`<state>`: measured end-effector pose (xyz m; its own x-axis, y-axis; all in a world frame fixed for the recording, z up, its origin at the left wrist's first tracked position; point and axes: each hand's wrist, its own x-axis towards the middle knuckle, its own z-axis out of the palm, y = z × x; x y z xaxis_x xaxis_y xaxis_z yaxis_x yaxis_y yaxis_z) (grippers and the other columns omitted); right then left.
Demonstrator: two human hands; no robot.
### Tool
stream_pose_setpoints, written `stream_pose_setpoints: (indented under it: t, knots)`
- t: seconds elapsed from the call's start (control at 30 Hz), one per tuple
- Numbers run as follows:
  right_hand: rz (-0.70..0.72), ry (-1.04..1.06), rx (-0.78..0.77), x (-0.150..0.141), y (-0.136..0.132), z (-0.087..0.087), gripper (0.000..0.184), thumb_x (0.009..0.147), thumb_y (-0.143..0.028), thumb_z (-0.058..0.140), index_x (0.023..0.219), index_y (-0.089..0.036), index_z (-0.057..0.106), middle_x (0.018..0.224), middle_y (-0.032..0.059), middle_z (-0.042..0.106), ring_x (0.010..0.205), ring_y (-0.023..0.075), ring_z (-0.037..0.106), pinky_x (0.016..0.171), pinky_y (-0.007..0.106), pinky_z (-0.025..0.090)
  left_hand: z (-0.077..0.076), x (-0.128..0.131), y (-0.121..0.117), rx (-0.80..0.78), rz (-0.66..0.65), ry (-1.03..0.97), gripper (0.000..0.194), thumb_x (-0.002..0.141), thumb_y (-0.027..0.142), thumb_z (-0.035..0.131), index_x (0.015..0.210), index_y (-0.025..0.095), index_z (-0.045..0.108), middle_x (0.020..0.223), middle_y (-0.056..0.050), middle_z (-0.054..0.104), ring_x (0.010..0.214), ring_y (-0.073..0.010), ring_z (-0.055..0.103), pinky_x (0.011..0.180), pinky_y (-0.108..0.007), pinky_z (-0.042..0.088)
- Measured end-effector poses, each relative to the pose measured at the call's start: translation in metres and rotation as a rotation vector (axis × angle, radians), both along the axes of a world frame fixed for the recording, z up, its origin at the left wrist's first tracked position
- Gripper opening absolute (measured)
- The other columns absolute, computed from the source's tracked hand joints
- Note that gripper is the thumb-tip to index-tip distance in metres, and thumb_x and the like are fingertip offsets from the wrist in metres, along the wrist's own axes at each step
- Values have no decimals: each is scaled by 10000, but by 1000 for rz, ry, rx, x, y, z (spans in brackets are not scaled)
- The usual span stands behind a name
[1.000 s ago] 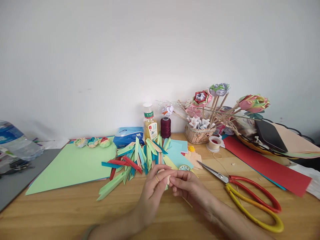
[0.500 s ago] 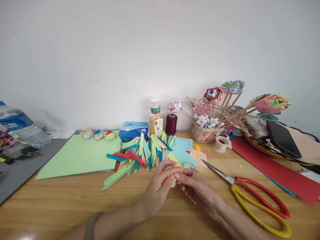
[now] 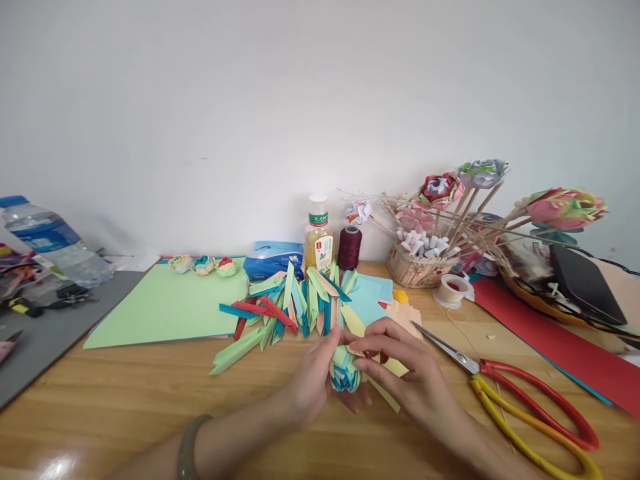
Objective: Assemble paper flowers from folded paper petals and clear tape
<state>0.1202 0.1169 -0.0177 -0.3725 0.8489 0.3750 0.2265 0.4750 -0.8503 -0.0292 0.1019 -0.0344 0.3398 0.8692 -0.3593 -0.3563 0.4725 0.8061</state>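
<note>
A small paper flower point(image 3: 345, 371) in light green and blue, with many folded petals, sits between my two hands above the table. My left hand point(image 3: 311, 379) is closed around its left side and underside, with some fingers showing below it. The thumb and fingertips of my right hand point(image 3: 407, 360) pinch the flower's upper right edge, where a bit of peach paper shows. Pale yellow paper strips point(image 3: 384, 395) lie under the right hand. Just beyond the hands is a pile of folded paper strips point(image 3: 285, 303) in green, blue, red and peach.
Large scissors point(image 3: 470, 363) lie at the right, near a thread spool point(image 3: 453, 291) and red paper point(image 3: 540, 333). Behind stand a drink bottle point(image 3: 319, 243), a maroon thread cone point(image 3: 350, 248) and a basket point(image 3: 417, 267). Green sheets point(image 3: 165, 303) bear three paper flowers point(image 3: 203, 265).
The flower, mostly covered by my fingers before, now shows its petals between my hands. My right hand has turned and shifted up to its upper right edge. The view has swung slightly left.
</note>
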Motion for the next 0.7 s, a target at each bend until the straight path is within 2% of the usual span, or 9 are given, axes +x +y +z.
stream_pose_setpoints:
  t: [0.13, 0.23, 0.37, 0.53, 0.6, 0.7]
  knots:
    - [0, -26, -1, -1, 0, -4, 137, 810, -252, 604, 811, -242, 740, 765, 59, 642, 678, 178, 611, 609, 278, 473, -2, 0, 1, -25, -52, -8, 610, 737, 723, 367, 901, 151, 504, 581, 15, 577, 382, -133, 588, 334, -201, 440]
    - [18, -40, -39, -2, -1, -3, 130, 805, -272, 613, 823, -229, 734, 765, 65, 673, 676, 185, 617, 607, 281, 472, -2, 0, 1, -37, -44, 10, 596, 745, 723, 347, 878, 159, 486, 602, 10, 595, 368, -124, 579, 327, -201, 437]
    - [14, -46, -201, -3, 0, -2, 135, 774, -332, 649, 769, -207, 699, 659, 35, 668, 590, 164, 579, 554, 266, 436, -2, 1, 1, -64, -51, 17, 610, 728, 746, 333, 847, 165, 475, 559, 21, 583, 358, -128, 574, 322, -201, 435]
    - [125, 33, -382, -3, 4, -3, 193, 760, -372, 646, 716, -190, 689, 636, 22, 654, 547, 149, 569, 523, 251, 424, -5, 0, 3, -108, -99, 25, 634, 733, 757, 279, 826, 161, 476, 550, 22, 575, 333, -121, 561, 316, -201, 435]
    - [124, 35, -362, -3, 4, -4, 187, 776, -359, 631, 721, -193, 697, 641, 24, 649, 563, 153, 574, 536, 255, 428, -6, -1, 4, -124, -113, 18, 627, 747, 748, 262, 818, 162, 475, 568, 21, 575, 336, -121, 564, 317, -200, 433]
    - [85, -12, -213, -4, 2, -5, 158, 812, -301, 597, 769, -205, 715, 715, 45, 659, 662, 177, 601, 614, 274, 449, -5, -2, 5, -170, -116, 8, 614, 767, 735, 228, 820, 171, 466, 555, 29, 556, 344, -130, 570, 318, -204, 431]
